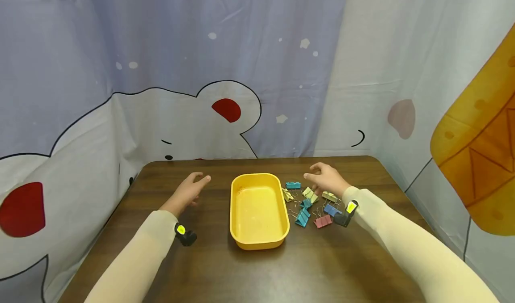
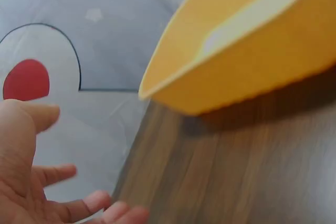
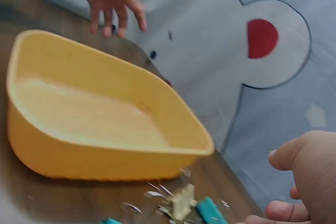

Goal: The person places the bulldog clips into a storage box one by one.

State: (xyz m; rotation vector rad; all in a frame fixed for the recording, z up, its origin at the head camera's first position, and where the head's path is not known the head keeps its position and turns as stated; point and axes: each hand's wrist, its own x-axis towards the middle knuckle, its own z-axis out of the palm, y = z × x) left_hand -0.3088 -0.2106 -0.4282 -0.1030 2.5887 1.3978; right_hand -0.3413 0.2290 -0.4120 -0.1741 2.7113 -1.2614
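Note:
A yellow rectangular tray (image 1: 259,245) stands in the middle of the wooden table, and its inside holds nothing. To its left my left hand (image 1: 187,193) hovers with relaxed, spread fingers, apart from the tray. My right hand (image 1: 327,178) hangs over the far part of a loose group of binder clips, fingers loosely bent and holding nothing visible. Among the clips are a teal clip (image 1: 302,217), a pink clip (image 1: 323,221), a blue clip (image 1: 332,210) and a pale yellow clip (image 1: 310,195). In the right wrist view, a yellow clip (image 3: 182,203) lies beside the tray.
The dark brown table (image 1: 257,278) runs up to a printed curtain (image 1: 281,70) behind it. Black wrist cameras are strapped over both cream sleeves (image 1: 141,245). More curtain, with an orange printed shape (image 1: 479,151), hangs on the right.

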